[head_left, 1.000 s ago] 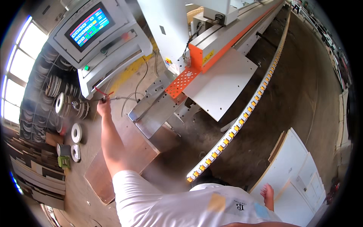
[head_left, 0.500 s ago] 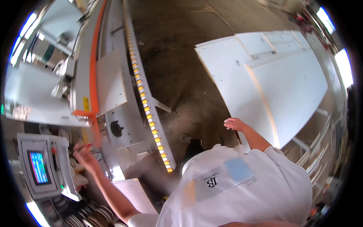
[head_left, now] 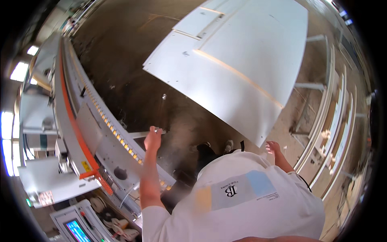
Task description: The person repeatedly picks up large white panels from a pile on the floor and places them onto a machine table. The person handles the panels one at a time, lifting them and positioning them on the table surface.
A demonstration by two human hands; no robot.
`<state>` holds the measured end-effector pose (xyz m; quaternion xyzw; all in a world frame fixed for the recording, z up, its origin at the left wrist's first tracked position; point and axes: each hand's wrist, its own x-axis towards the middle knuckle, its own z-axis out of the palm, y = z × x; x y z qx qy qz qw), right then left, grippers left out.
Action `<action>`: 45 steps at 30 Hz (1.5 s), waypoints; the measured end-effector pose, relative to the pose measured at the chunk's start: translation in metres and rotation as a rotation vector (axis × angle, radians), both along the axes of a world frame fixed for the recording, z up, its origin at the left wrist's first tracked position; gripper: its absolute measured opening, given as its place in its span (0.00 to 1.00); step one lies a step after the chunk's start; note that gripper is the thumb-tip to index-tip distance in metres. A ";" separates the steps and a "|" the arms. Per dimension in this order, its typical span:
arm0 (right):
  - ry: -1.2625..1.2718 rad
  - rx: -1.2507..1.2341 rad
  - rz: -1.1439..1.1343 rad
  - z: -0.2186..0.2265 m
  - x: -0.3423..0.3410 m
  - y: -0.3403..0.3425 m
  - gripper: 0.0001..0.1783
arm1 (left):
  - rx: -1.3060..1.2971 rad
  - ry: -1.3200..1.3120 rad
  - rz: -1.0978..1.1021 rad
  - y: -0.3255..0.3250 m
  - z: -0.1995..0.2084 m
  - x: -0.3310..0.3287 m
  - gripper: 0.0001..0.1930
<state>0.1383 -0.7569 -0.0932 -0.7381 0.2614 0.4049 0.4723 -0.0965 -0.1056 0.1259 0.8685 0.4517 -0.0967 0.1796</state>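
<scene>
My left hand (head_left: 152, 139) is raised over the floor beside the long machine, its fingers curled closed. Whether anything is in them is hidden. Behind it, a pale support leg (head_left: 139, 134) sticks out from the machine. On my other side, my right hand (head_left: 273, 147) hangs with its fingers loosely apart and nothing seen in them. It is close to the near corner of a stack of large white panels (head_left: 242, 92), and I cannot tell if it touches. Thin tan edges show on some panels.
On the left runs the long machine with an orange rail (head_left: 72, 117), a row of yellow-and-white rollers (head_left: 117, 136) and a control screen (head_left: 78, 230). A smaller panel (head_left: 89, 128) lies on it. Metal racks with long strips (head_left: 336, 129) stand at the right.
My view has turned, so the machine sits farther left and the panel stack nearer the middle. My left hand has come away from beside the control panel. My right hand is now by the stack's near corner.
</scene>
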 end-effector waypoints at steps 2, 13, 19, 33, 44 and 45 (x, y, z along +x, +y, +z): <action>-0.047 -0.069 -0.147 -0.014 -0.013 -0.031 0.14 | -0.076 0.013 -0.108 -0.044 -0.008 0.033 0.24; -0.196 -0.116 -0.134 -0.089 -0.035 -0.016 0.33 | -0.447 0.427 -0.875 -0.235 -0.022 0.042 0.22; 0.009 0.043 -0.260 -0.042 -0.032 0.037 0.31 | -0.067 0.359 -0.662 -0.076 -0.052 -0.013 0.22; -0.356 -0.633 -0.044 -0.066 -0.064 0.094 0.30 | -0.441 0.223 -0.619 -0.112 -0.050 -0.048 0.27; 0.053 -0.064 -0.162 -0.089 -0.138 0.124 0.35 | -0.714 -0.557 0.548 -0.013 -0.086 0.013 0.09; 0.061 -0.013 -0.272 -0.089 -0.136 0.127 0.37 | -0.720 -0.553 0.566 -0.002 -0.087 0.012 0.09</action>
